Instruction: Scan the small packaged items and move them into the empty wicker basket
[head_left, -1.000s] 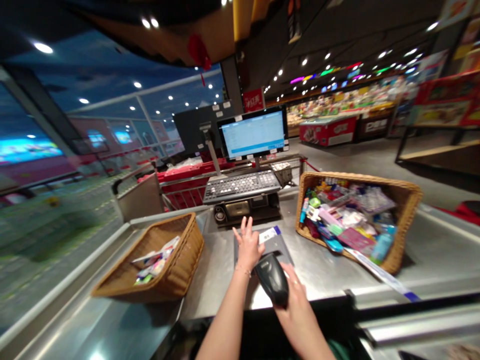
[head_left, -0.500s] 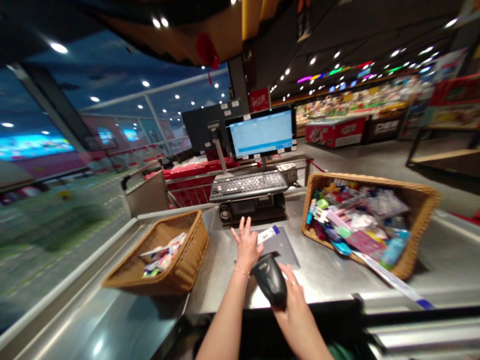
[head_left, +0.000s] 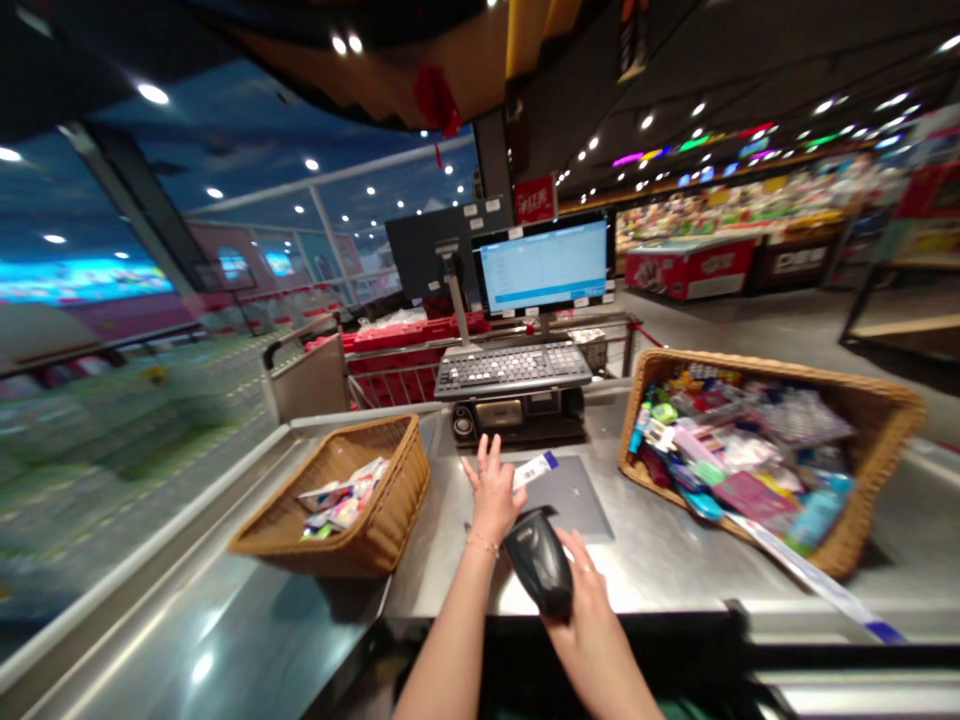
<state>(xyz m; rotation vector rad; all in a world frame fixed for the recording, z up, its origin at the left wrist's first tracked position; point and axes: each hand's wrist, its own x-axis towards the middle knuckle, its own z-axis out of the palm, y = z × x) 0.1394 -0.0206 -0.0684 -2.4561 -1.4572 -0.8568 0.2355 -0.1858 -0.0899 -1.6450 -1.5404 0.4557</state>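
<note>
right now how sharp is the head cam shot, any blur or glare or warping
In the head view, the wide lens bends the steel counter and the wicker basket near the edges, the floor at far left is smeared, and glare shines on the steel at lower left, while the handheld barcode scanner in the right hand and the keyboard look fairly sharp.

A stainless steel table (head_left: 660,565), wicker basket (head_left: 397,500) of packets left of center, fuller wicker basket (head_left: 881,465) at right, dark mat (head_left: 577,495) at center
</note>
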